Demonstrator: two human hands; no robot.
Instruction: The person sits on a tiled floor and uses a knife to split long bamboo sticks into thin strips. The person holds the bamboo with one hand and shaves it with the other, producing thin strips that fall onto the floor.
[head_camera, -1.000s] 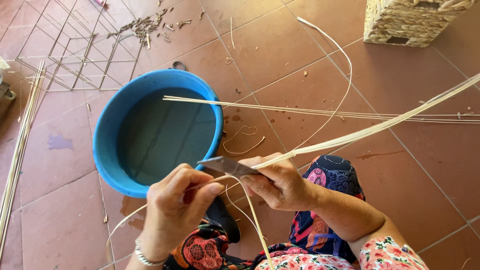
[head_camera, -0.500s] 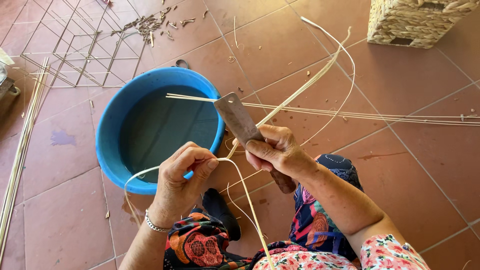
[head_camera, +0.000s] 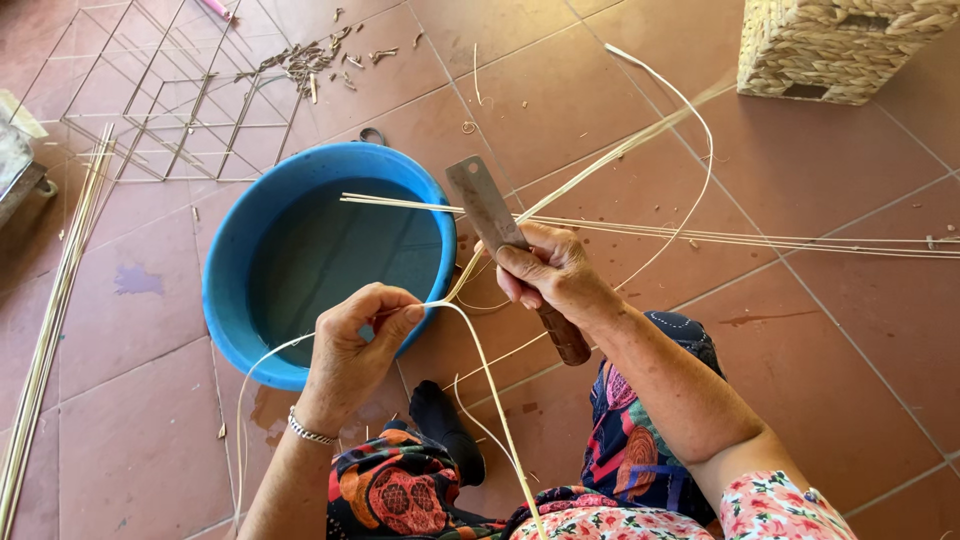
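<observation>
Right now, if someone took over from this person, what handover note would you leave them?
Left hand: pinching a thin pale cane strip that runs down toward the lap.
Right hand: gripping a wooden-handled knife, blade pointing up and away.
The strip's long end rises past the blade toward the woven basket.
A blue basin of water sits ahead on the tile floor, with more strips laid across it.
Done: the strip is already partly split.
Left: how much remains cannot be told.
</observation>
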